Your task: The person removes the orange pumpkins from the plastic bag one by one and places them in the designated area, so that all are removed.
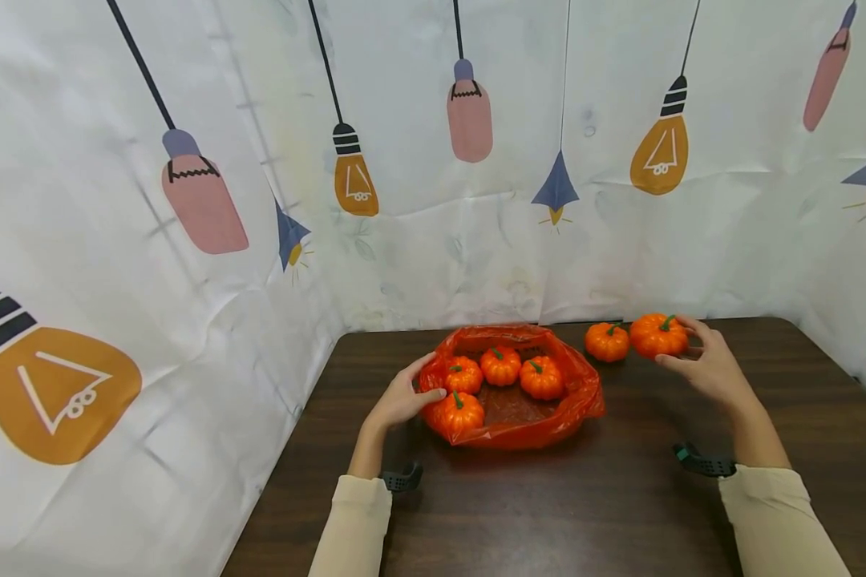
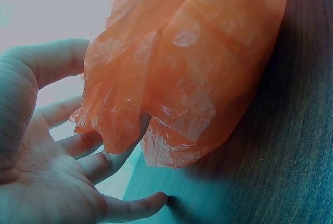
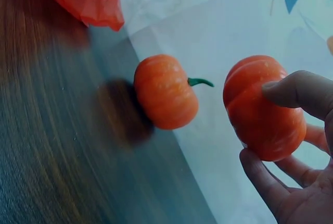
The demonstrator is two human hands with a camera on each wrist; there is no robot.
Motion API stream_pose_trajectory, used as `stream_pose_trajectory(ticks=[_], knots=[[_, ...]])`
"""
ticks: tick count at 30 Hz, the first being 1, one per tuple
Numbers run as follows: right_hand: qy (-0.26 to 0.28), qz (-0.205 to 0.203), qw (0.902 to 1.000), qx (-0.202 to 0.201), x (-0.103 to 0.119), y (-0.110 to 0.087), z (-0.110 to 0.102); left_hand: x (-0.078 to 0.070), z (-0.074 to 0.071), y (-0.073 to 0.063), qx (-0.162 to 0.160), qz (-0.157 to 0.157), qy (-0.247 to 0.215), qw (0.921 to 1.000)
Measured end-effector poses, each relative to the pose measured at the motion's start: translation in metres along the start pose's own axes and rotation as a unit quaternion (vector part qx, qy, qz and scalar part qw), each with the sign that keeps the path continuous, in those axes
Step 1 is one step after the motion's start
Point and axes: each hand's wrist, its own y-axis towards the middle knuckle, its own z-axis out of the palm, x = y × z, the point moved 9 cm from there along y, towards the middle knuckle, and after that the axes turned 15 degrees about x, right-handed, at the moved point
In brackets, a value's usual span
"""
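A red plastic bag (image 1: 527, 433) lies spread wide at the top on the table, with several small orange pumpkins (image 1: 500, 366) inside. At its left side, my left hand (image 1: 402, 393) holds the rim, thumb over the edge; the left wrist view shows the crinkled plastic (image 2: 177, 67) among the fingers. My right hand (image 1: 714, 365) grips another pumpkin (image 3: 263, 107) between thumb and fingers, right of the bag. Beside that one, a pumpkin with a green stem (image 3: 166, 92) sits on the table near the back edge.
The dark wood-grain table (image 1: 548, 513) runs back to a white hanging sheet (image 1: 418, 264) printed with lamps and bulbs. Another sheet side rises along the table's left edge. Both wrists wear dark bands (image 1: 703, 462).
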Motion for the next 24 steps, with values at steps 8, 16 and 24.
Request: stream_pose_trajectory(ticks=[8,16,24], knots=[[0.003,0.025,0.9997,0.006,-0.012,-0.002,-0.001,-0.001,0.0,-0.001,0.0,0.0,0.006,1.0],[0.012,0.052,0.9986,0.008,-0.032,-0.002,0.003,-0.002,-0.001,-0.002,0.0,-0.004,0.008,1.0],[0.007,0.068,0.9973,0.024,-0.054,0.003,0.009,-0.002,0.0,0.0,-0.001,-0.002,0.004,1.0]])
